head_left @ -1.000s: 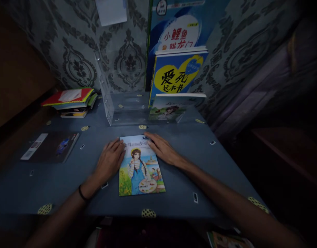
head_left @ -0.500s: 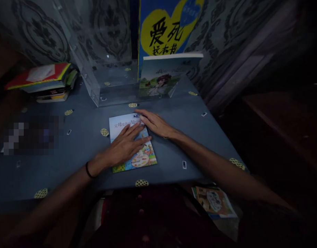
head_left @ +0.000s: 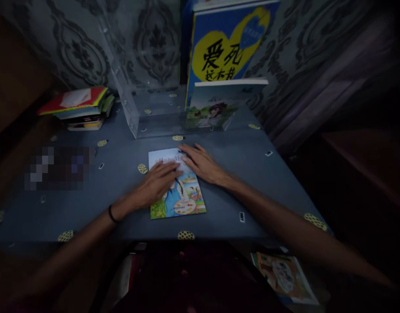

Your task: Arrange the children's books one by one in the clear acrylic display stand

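A thin illustrated book (head_left: 183,198) lies flat on the blue patterned tablecloth (head_left: 216,226), its pale blue cover with Chinese lettering facing up. My left hand (head_left: 159,182) rests on the left and middle part of the cover, fingers stretched out. Over the book's top right corner lies my right hand (head_left: 203,163), fingers extended and partly off the edge. Neither hand grips the book; both lie flat. Parts of the title and the picture are hidden under the fingers.
Behind the book stands a clear acrylic rack (head_left: 134,117) holding a green-covered book (head_left: 213,108) and a taller blue and yellow book (head_left: 216,52). A stack of books (head_left: 84,108) sits at the back left. Below the table's right front are more booklets (head_left: 283,276).
The view has shifted, so the table appears further right and lower. My left hand has slid leftward and down across the cover, uncovering more of the picture. My right hand's fingers are spread more.
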Motion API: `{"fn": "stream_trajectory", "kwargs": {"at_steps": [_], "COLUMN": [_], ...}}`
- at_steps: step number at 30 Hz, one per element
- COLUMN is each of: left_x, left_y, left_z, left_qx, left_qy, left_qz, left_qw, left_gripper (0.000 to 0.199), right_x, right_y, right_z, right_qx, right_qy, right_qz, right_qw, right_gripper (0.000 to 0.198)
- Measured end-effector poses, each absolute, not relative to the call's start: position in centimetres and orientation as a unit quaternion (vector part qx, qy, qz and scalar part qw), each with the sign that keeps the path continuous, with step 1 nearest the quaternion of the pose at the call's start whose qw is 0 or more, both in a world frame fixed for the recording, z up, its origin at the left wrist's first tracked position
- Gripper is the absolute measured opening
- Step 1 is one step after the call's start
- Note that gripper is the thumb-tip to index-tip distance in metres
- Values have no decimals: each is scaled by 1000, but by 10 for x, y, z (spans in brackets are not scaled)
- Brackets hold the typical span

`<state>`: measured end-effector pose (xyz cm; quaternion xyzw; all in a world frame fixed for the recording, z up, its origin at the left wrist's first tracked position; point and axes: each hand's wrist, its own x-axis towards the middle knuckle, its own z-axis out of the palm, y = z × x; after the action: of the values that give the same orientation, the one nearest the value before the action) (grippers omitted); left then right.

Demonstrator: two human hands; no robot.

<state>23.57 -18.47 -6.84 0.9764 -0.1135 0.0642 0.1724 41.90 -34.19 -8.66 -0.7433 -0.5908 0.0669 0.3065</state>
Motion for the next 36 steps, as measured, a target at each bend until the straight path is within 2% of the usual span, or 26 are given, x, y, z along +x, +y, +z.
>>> {"fn": "stream_trajectory", "kwargs": {"at_steps": [4,9,16,25,30,33,36], "left_x": [249,254,253,255,245,236,235], "left_y": [-136,-116,-121,-122,-138,-149,-153], "left_z": [-82,-84,-86,-88,-82,-78,-76], "left_qx": [977,976,978,975,969,961,937], "left_qy": [20,24,34,38,114,136,148], "left_qz": [117,111,115,144,161,157,167], "left_qw": [175,187,173,166,148,180,267], "left_gripper": [44,45,45,41,39,41,45], "right_x": [399,351,310,349,369,370,368], "right_y": [-324,-311,-351,-356,-353,-355,-356], "right_z": [-81,-78,-70,-78,-93,-98,-98], "right_qx": [-726,-656,-585,-712,-807,-813,-809], "right_qy": [-640,-716,-771,-662,-547,-536,-540], "right_qz": [50,76,131,71,29,16,15], "right_qw": [248,229,214,224,221,227,231], "right_gripper": [45,41,46,47,58,58,57]}}
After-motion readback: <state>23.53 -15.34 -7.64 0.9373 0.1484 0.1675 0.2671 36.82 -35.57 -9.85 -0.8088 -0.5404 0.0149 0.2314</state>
